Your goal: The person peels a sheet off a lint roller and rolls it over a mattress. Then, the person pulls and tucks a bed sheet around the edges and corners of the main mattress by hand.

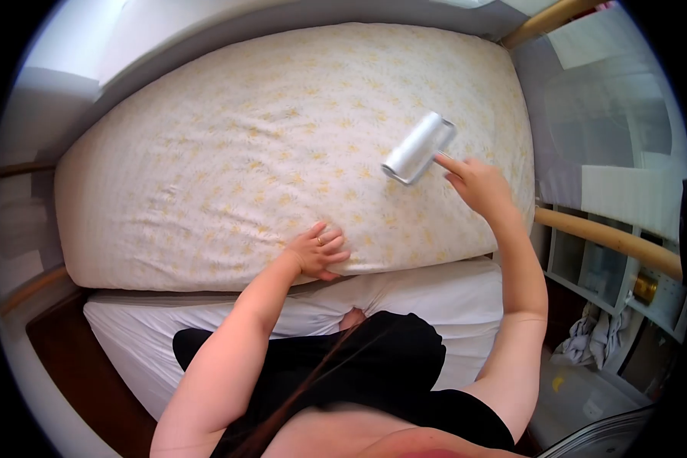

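Note:
A lint roller (pixel 420 148) with a white cylinder and a metal frame is over the right part of a mattress (pixel 229 114) covered in yellow-flowered cloth. My right hand (pixel 477 183) is closed around its handle, index finger stretched along it toward the roller. Whether the cylinder touches the cloth I cannot tell. Close to the mattress's near edge, my left hand (pixel 317 251) lies flat on the cloth with its fingers spread and a ring on one finger. Small wrinkles run through the cloth left of that hand.
A lower bed with a white sheet (pixel 153 324) is under my knees. Wooden poles (pixel 611 240) stand at the right and left ends. Shelves (pixel 588 263) with a gold-coloured jar (pixel 645 288) and a hanging grey cloth (pixel 591 336) are at the right. A wall runs behind the mattress.

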The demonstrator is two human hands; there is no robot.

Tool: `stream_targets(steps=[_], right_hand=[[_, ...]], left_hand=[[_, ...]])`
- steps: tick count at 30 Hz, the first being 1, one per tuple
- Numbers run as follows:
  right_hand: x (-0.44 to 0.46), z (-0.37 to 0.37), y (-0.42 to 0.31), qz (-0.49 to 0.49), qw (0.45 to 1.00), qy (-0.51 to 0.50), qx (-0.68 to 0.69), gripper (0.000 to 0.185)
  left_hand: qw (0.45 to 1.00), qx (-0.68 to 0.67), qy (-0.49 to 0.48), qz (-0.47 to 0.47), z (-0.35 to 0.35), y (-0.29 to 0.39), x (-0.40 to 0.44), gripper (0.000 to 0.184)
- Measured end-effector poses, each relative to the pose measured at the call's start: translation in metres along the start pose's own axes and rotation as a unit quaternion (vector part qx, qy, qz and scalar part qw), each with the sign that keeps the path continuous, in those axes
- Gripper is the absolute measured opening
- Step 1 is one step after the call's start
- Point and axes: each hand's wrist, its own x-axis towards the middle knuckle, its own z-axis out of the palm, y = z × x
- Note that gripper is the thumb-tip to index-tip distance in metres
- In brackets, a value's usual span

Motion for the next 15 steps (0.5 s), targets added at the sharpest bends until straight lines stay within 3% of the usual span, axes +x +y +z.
stream_targets(steps=[2,3,4,7,10,13,15], right_hand=[[0.095,0.006,-0.050,-0.166,0.986,0.007,-0.008,0.040],[0.135,-0.006,-0.090,-0.203,0.978,-0.030,-0.027,0.042],[0.173,0.000,-0.122,-0.238,0.971,-0.003,0.012,0.041],[0.263,0.010,-0.210,-0.265,0.964,0.007,0.025,0.043],[0.308,0.012,-0.230,-0.203,0.979,0.023,-0.012,0.043],[0.341,0.024,-0.142,-0.167,0.984,-0.012,0.060,0.042],[0.308,-0.001,-0.064,-0.127,0.989,-0.031,0.073,0.044]], left_hand=[[1.000,0.000,-0.013,-0.007,-0.001,0.003,-0.001,0.057],[1.000,-0.005,-0.018,-0.008,-0.001,0.006,-0.003,0.056],[1.000,-0.007,-0.022,-0.007,-0.001,0.004,-0.003,0.056],[1.000,-0.016,-0.014,-0.015,0.001,0.004,-0.004,0.055],[1.000,-0.016,-0.013,-0.017,0.006,0.001,-0.005,0.054],[0.999,-0.025,0.009,-0.018,0.004,0.000,-0.006,0.054],[1.000,-0.022,0.008,-0.013,0.006,-0.001,-0.007,0.053]])
